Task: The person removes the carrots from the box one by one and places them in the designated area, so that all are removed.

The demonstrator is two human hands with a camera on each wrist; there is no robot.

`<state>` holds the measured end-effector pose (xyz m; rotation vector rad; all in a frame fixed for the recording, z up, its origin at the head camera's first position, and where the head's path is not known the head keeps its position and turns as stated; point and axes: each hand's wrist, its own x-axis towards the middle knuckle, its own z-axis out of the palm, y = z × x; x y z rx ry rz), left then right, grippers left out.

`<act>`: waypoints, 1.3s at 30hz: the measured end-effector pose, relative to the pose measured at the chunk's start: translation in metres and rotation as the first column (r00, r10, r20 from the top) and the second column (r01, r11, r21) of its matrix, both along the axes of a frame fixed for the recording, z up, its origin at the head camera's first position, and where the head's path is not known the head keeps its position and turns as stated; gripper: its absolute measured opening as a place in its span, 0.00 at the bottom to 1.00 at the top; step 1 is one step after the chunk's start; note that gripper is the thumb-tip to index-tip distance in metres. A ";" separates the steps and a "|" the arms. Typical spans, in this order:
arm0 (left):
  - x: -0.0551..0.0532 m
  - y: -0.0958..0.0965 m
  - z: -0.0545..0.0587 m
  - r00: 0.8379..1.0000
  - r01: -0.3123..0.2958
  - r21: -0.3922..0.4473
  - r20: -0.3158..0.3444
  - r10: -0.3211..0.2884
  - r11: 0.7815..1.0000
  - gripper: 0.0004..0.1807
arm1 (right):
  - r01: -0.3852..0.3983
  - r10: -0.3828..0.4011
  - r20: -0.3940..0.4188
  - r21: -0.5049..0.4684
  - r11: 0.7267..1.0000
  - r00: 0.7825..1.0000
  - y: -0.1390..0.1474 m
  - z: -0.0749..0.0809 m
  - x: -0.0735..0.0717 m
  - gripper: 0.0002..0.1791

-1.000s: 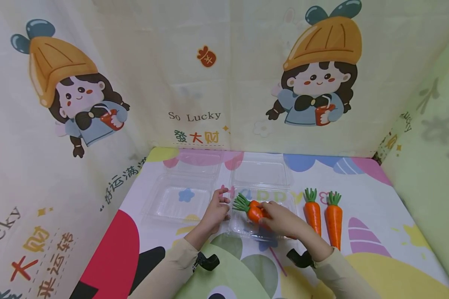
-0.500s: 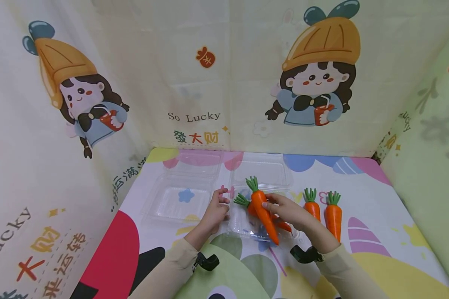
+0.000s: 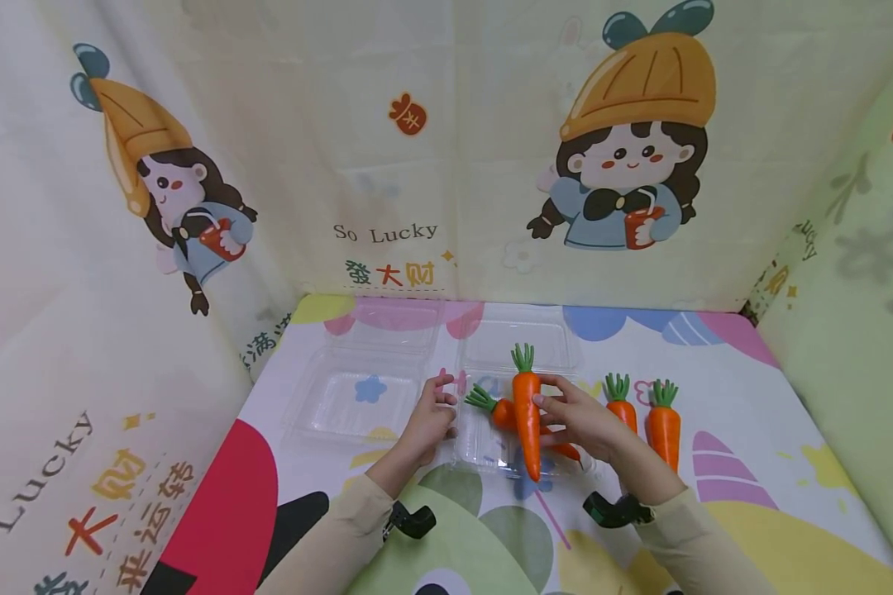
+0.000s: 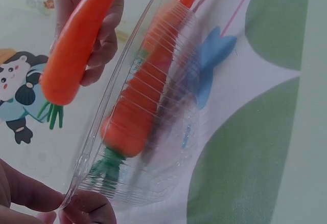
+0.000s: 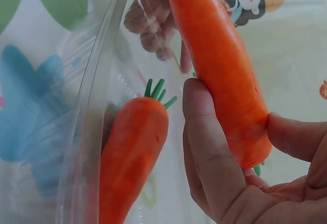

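Note:
My right hand (image 3: 582, 420) holds an orange carrot (image 3: 526, 421) with a green top between thumb and fingers, raised over the right-hand clear plastic container (image 3: 479, 459). Its leafy end points to the far side and its tip toward me. Inside that container a second carrot (image 5: 138, 147) lies slantwise, green top to the left, partly hidden behind the held one in the head view. At the container's left edge, my left hand (image 3: 430, 420) pinches the rim (image 4: 82, 168) between thumb and fingers, as the left wrist view shows.
Two more carrots, one nearer my hand (image 3: 622, 413) and one farther right (image 3: 664, 430), lie on the patterned tablecloth. Another clear container (image 3: 326, 413) sits open on the left. Both lids are folded back toward the printed cloth wall (image 3: 491, 264).
My right hand has lifted the carrot from over the one in the container, then turned it from slanted to nearly lengthwise. The left hand has kept its place at the rim.

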<state>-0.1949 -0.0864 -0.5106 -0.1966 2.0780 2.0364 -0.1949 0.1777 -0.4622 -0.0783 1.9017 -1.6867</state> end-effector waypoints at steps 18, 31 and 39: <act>0.001 0.000 0.000 1.000 -0.006 -0.001 0.008 0.006 1.000 0.36 | 0.053 -0.053 -0.011 0.012 0.999 0.999 0.008 0.000 0.002 0.40; 0.000 0.000 0.002 1.000 -0.003 0.005 0.009 0.003 1.000 0.35 | 0.086 -0.082 -0.045 0.075 0.994 0.996 0.026 0.004 0.012 0.42; 0.000 -0.001 0.001 1.000 0.002 0.002 0.014 -0.002 1.000 0.35 | 0.102 -0.097 -0.055 0.101 0.990 0.994 0.048 0.000 0.018 0.43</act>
